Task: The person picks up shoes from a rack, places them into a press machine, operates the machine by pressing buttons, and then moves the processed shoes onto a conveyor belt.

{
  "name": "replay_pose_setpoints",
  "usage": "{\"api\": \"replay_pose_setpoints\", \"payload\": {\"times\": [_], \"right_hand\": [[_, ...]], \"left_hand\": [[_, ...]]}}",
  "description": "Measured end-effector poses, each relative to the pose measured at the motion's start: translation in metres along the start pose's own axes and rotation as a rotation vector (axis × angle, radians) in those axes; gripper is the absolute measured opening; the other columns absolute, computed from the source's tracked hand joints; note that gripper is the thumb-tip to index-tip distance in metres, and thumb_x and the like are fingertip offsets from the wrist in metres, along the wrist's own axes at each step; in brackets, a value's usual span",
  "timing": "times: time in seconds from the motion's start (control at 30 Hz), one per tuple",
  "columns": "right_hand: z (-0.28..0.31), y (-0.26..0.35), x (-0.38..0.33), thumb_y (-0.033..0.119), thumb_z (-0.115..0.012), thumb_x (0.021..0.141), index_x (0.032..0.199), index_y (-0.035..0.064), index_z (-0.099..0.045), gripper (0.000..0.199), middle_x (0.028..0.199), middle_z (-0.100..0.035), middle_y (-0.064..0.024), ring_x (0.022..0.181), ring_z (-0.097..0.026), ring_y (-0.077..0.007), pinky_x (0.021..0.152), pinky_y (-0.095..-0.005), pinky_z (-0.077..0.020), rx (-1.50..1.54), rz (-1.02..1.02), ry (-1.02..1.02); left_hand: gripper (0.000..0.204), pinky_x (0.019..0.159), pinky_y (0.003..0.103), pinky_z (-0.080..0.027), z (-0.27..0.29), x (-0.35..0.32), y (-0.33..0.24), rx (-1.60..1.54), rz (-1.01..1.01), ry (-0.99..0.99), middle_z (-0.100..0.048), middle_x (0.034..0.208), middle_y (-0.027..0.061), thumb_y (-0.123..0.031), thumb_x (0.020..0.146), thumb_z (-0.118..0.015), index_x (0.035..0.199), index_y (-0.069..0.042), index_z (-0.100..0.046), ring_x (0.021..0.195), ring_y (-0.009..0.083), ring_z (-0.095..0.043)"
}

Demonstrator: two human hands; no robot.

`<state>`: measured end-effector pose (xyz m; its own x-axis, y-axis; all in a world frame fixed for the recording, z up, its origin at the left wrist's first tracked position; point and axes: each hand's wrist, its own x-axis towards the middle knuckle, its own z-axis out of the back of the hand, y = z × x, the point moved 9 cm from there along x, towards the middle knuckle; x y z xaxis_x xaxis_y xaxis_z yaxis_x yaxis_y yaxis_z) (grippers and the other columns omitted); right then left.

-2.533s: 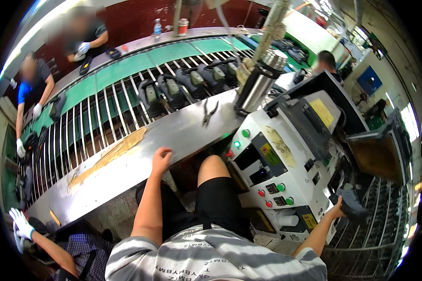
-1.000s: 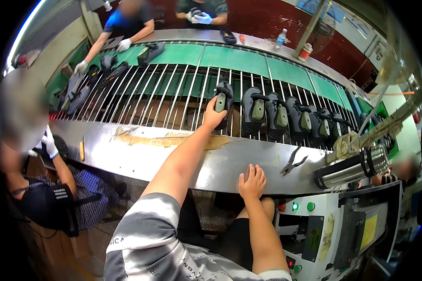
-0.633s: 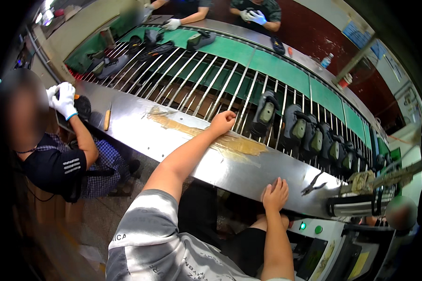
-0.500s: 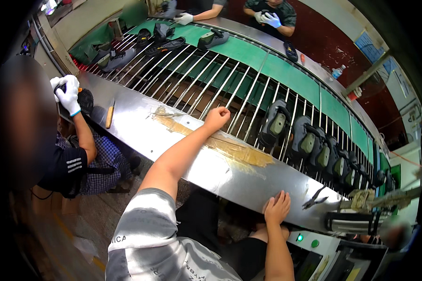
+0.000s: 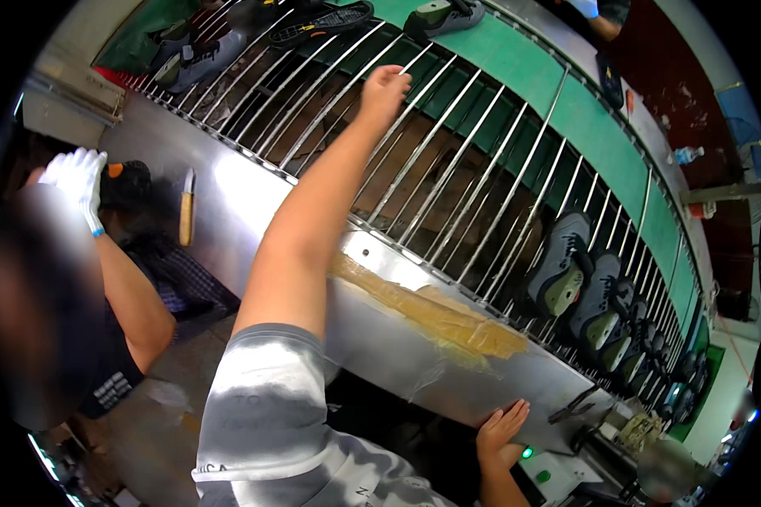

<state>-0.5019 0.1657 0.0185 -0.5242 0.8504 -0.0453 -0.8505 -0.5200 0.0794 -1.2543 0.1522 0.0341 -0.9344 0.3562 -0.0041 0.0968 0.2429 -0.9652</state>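
Note:
My left hand (image 5: 384, 91) reaches far out over the metal rods (image 5: 452, 152) of a conveyor. Its fingers are curled, with the tips by one rod; whether they grip it is hidden. Low on the right, my right hand (image 5: 500, 433) lies flat with fingers outstretched at the near edge of the metal table (image 5: 245, 190). Past my left hand, a dark sole (image 5: 321, 24) faces up on the rods. Right of it, a grey shoe (image 5: 444, 17) rests by the green belt (image 5: 516, 68). Farther right stands a row of grey shoes, the nearest shoe (image 5: 560, 262) leaning on the rods.
A wooden-handled knife (image 5: 186, 211) lies on the table at left, near a co-worker's white-gloved hand (image 5: 78, 182). Brown tape (image 5: 431, 313) covers part of the table edge. Pliers (image 5: 573, 406) lie beyond my right hand, near a box with green lights (image 5: 543, 477).
My left hand has moved farther out over the rods. My right hand stays at the table edge. The view has tilted and shifted, and the co-worker's gloved hand at left has risen.

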Motion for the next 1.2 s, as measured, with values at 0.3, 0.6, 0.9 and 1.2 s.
{"api": "replay_pose_setpoints", "payload": {"times": [0.3, 0.6, 0.9, 1.2], "right_hand": [[0.036, 0.247, 0.082, 0.012, -0.067, 0.072, 0.107, 0.0029, -0.061, 0.036, 0.113, -0.06, -0.0195, 0.103, -0.056, -0.0387, 0.091, -0.0455, -0.0436, 0.51, 0.284, 0.12], [0.001, 0.403, 0.147, 0.016, -0.065, 0.066, 0.073, 0.0118, -0.058, 0.011, 0.071, -0.057, -0.0064, 0.064, -0.058, -0.0255, 0.057, -0.0367, -0.0477, 0.589, 0.741, 0.182], [-0.01, 0.407, 0.147, 0.023, -0.067, 0.065, 0.071, 0.0149, -0.056, 0.015, 0.067, -0.05, -0.0035, 0.059, -0.053, -0.0213, 0.05, -0.0346, -0.0414, 0.494, 0.82, 0.243], [-0.013, 0.408, 0.148, 0.022, -0.069, 0.063, 0.069, 0.0155, -0.056, 0.016, 0.067, -0.053, -0.0013, 0.056, -0.052, -0.0191, 0.049, -0.0319, -0.0394, 0.508, 0.82, 0.252]], "left_hand": [[0.039, 0.088, 0.038, -0.049, 0.163, 0.087, -0.049, 0.134, 0.175, -0.241, -0.057, 0.117, 0.0127, -0.024, 0.091, -0.06, 0.122, -0.002, -0.051, 0.104, 0.0259, -0.059], [0.056, 0.082, 0.03, -0.046, 0.173, 0.204, -0.07, 0.359, 0.137, -0.281, -0.058, 0.108, 0.0074, -0.024, 0.079, -0.072, 0.124, 0.0, -0.049, 0.096, 0.0157, -0.055], [0.11, 0.106, 0.039, -0.038, 0.22, 0.346, -0.061, 0.933, 0.087, -0.58, -0.047, 0.136, 0.0266, -0.047, 0.055, -0.085, 0.137, 0.008, -0.037, 0.126, 0.0367, -0.047], [0.104, 0.097, 0.043, -0.044, 0.23, 0.409, -0.002, 1.118, 0.135, -0.485, -0.052, 0.131, 0.0268, -0.048, 0.058, -0.081, 0.133, 0.012, -0.041, 0.117, 0.0375, -0.055]]}}
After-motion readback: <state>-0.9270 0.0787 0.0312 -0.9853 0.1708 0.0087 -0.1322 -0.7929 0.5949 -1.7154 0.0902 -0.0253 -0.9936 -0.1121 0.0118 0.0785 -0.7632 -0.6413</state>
